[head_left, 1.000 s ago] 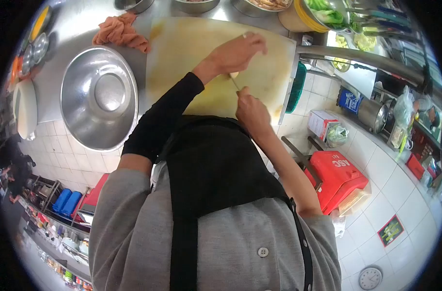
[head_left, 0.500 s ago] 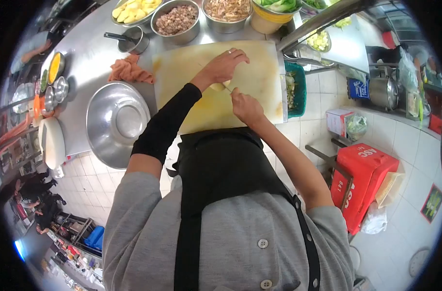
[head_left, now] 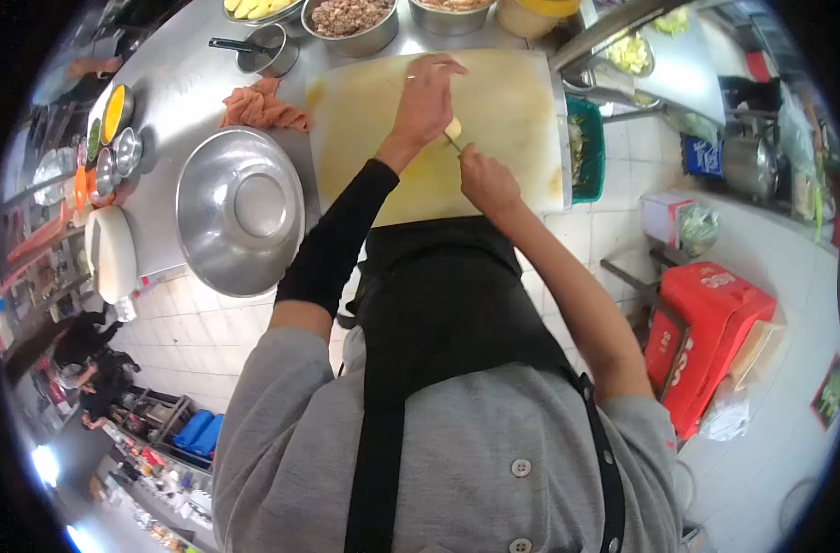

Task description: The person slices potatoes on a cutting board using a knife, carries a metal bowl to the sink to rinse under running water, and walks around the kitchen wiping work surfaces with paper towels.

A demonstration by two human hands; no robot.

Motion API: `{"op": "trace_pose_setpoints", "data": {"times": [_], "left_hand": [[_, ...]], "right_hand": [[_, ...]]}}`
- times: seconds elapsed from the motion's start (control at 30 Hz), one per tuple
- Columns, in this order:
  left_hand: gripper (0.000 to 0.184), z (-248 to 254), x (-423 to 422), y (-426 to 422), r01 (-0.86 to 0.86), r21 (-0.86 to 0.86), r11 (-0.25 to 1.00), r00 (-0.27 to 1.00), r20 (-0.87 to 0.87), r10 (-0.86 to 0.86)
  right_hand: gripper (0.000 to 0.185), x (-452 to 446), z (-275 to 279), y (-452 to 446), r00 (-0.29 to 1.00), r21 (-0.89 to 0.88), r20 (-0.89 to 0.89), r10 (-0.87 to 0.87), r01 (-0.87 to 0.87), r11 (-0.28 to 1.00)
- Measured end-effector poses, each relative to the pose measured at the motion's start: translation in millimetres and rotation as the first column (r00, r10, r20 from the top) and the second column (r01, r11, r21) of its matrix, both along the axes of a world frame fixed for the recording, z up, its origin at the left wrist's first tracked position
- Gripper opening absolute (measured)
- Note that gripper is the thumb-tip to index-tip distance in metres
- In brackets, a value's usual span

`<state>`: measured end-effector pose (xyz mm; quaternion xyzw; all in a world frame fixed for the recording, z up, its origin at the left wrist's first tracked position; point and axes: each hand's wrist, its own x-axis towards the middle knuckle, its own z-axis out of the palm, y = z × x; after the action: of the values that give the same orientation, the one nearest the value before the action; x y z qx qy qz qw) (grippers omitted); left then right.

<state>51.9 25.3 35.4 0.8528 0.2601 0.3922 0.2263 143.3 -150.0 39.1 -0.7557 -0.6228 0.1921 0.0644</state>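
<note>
My left hand (head_left: 426, 100) is over the pale cutting board (head_left: 512, 101), fingers stretched out and slightly bent toward the right, with a ring on one finger. Just right of its palm lies a small pale-yellow piece of food (head_left: 453, 129), partly hidden by the hand. My right hand (head_left: 489, 180) is closed around the handle of a knife (head_left: 452, 142); only a short stretch of blade shows, its end at the yellow piece. Whether the blade has entered the piece I cannot tell.
A steel bowl (head_left: 199, 207) sits left of the board, below an orange cloth (head_left: 259, 106). Behind are a handled pot (head_left: 277, 60), a basin of minced filling (head_left: 365, 41) and a yellow-rimmed tub (head_left: 526, 18). A green bin (head_left: 588, 152) stands right; red crate (head_left: 715, 313) lower right.
The view has shifted, so the table sits higher in it. My left hand has slid left across the board, uncovering more of the yellow piece. My right hand keeps the knife at the piece.
</note>
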Motion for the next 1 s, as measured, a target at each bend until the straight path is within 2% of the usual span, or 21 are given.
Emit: {"op": "trace_pose_setpoints", "data": {"times": [0.03, 0.1, 0.13, 0.23, 0.33, 0.43, 0.53, 0.63, 0.73, 0.9, 1.0], "left_hand": [[0.032, -1.2, -8.4, -5.9, -0.006, 0.018, 1.000, 1.000, -0.026, 0.006], [0.030, 0.4, -27.1, -21.3, 0.000, 0.043, 0.999, 0.998, -0.068, 0.003], [0.041, 8.2, -32.6, -28.6, -0.020, -0.017, 1.000, 0.999, -0.037, 0.020], [0.044, 0.6, -46.8, -24.7, -0.234, -0.025, 0.972, 0.972, 0.003, 0.234], [0.040, 11.7, -48.2, -25.3, -0.215, -0.058, 0.975, 0.977, -0.006, 0.215], [0.037, 31.6, -21.5, 16.8, 0.065, -0.010, 0.998, 0.997, 0.044, -0.065], [0.022, 16.3, 17.2, 63.3, 0.305, -0.111, 0.946, 0.949, 0.119, -0.292], [0.022, -26.5, 29.0, 82.8, 0.419, -0.392, 0.819, 0.897, 0.038, -0.440], [0.021, -56.2, 23.9, 83.9, 0.324, -0.609, 0.724, 0.860, -0.129, -0.494], [0.022, -74.5, 28.9, 75.4, 0.348, -0.586, 0.732, 0.912, 0.032, -0.408], [0.025, -60.3, 25.7, 72.3, 0.326, -0.547, 0.771, 0.936, 0.076, -0.343]], "right_hand": [[0.018, -3.8, -0.2, 4.6, 1.000, -0.037, 0.026, -0.013, 0.014, 0.999], [0.013, -6.7, -50.8, 13.6, 1.000, 0.178, -0.007, -0.002, 0.003, 0.984], [0.011, -6.4, -64.2, 8.0, 1.000, 0.284, -0.007, -0.001, 0.003, 0.959], [0.012, -8.8, -38.1, 28.0, 0.999, 0.174, -0.033, -0.030, 0.035, 0.984], [0.012, -11.7, -30.6, 30.3, 0.999, 0.164, 0.000, -0.054, 0.054, 0.985], [0.010, -17.0, -28.9, 23.9, 0.998, 0.231, 0.064, -0.030, 0.015, 0.973], [0.010, -17.0, -27.5, 11.1, 0.997, 0.179, 0.070, -0.039, 0.026, 0.983], [0.011, -15.4, -19.0, 8.1, 0.998, 0.159, 0.050, -0.039, 0.030, 0.987], [0.010, -18.7, -5.6, 16.7, 0.996, 0.121, 0.076, -0.040, 0.031, 0.992], [0.013, -18.7, -38.2, 4.5, 0.997, 0.092, -0.010, -0.076, 0.076, 0.993], [0.017, -16.4, -49.0, 1.8, 0.998, 0.068, 0.006, -0.066, 0.065, 0.996]]}}
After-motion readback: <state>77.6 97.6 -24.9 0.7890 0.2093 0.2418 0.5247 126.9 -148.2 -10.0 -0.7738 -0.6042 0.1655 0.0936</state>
